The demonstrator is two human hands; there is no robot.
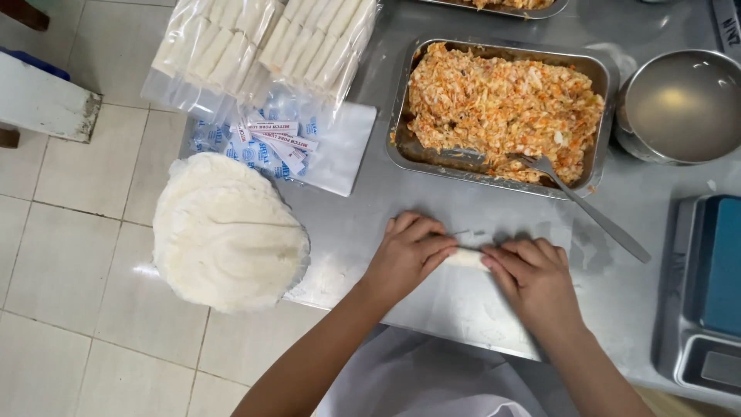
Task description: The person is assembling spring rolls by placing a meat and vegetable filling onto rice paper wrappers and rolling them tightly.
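A thin white wrapper point(463, 297) lies flat on the steel table, its far edge rolled into a pale roll point(466, 258). My left hand point(407, 253) curls its fingers over the roll's left end. My right hand point(531, 278) presses fingers on the roll's right end. Only a short stretch of the roll shows between the hands. Behind them stands a metal tray point(401, 139) of orange and white shredded filling point(502, 104), with a fork point(594, 212) resting in it, handle toward the near right.
A stack of round white wrappers point(225, 235) overhangs the table's left edge. Clear bags of finished rolls point(262, 46) and small blue-and-white packets point(266, 143) lie at the back left. A metal pot of cloudy liquid point(683, 104) sits at the right, a kitchen scale point(706, 297) nearer.
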